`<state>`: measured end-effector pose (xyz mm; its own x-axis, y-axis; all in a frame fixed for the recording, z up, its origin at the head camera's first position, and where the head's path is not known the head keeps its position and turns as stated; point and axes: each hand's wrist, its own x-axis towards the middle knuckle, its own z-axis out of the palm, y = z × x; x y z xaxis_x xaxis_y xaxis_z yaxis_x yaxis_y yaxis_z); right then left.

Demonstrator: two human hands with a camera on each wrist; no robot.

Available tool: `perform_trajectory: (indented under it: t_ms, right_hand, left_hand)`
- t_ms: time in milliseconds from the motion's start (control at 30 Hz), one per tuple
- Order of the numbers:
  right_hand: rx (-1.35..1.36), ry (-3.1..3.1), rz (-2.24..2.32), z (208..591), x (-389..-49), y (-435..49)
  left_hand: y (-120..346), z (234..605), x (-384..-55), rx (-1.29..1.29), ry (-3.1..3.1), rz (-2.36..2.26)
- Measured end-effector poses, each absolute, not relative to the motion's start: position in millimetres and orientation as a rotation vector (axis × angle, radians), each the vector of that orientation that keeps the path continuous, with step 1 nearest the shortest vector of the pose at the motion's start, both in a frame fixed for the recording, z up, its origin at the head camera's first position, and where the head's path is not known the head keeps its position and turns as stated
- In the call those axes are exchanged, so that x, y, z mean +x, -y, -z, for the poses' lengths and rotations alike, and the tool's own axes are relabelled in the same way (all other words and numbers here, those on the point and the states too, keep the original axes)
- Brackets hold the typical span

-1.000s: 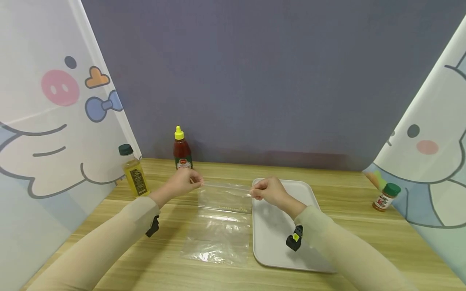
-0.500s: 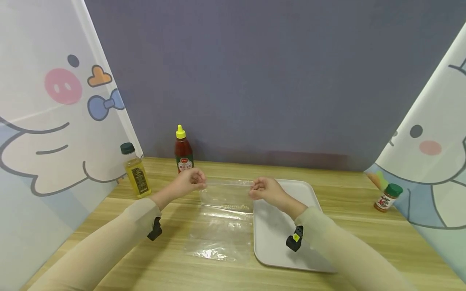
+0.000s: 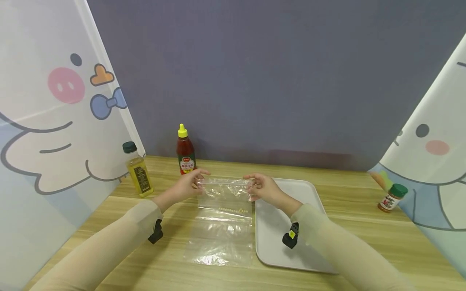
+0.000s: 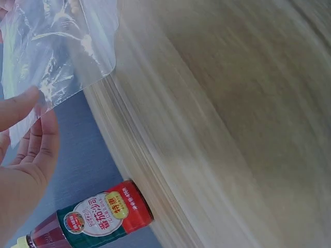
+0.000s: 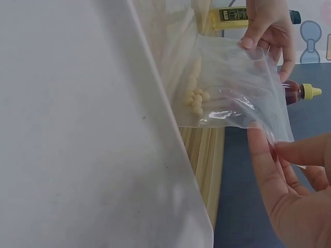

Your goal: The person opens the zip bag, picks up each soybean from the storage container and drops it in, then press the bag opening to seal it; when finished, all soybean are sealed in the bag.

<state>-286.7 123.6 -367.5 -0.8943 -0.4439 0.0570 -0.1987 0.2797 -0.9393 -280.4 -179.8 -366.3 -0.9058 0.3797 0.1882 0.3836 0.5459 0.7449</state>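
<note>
A clear zip bag point(image 3: 225, 196) hangs between my two hands, its zip strip along the top. Several small pale round pieces, like dried beans point(image 5: 196, 98), lie along its bottom. My left hand point(image 3: 187, 186) pinches the bag's upper left side, with the thumb on one face and fingers behind in the left wrist view. At the upper right side, my right hand point(image 3: 265, 189) pinches the bag between thumb and fingers. More clear plastic point(image 3: 220, 246) lies flat on the table in front; I cannot tell whether it is a separate bag.
A white tray point(image 3: 280, 242) lies under my right forearm. Behind my left hand stands a ketchup bottle point(image 3: 186, 155) with a yellow cap. An oil bottle point(image 3: 140, 173) is at the left, and a green-capped spice jar point(image 3: 391, 199) at the far right. Walls enclose the wooden table point(image 3: 349, 194).
The fingers of both hands have shifted along the bag's top, and its zip strip has dropped slightly below the fingertips. The pale pieces show more clearly. The head view has turned slightly.
</note>
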Motion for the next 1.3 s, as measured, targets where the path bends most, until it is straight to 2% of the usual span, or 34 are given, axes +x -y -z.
perform_trajectory:
  t_ms: [333, 800, 1300]
  right_hand:
    - [-0.45, -2.227, 1.723, 370.8, -302.4, -109.1]
    - [-0.278, -2.328, 1.501, 387.2, -332.9, -86.6]
    - [-0.25, -2.419, 1.381, 389.8, -341.0, -78.2]
  left_hand:
    - [187.8, 365.6, -291.4, -0.654, 2.757, 1.235]
    - [188.5, 383.0, -327.1, -0.565, 2.983, 1.188]
    - [193.9, 387.3, -332.8, -0.565, 3.091, 1.136]
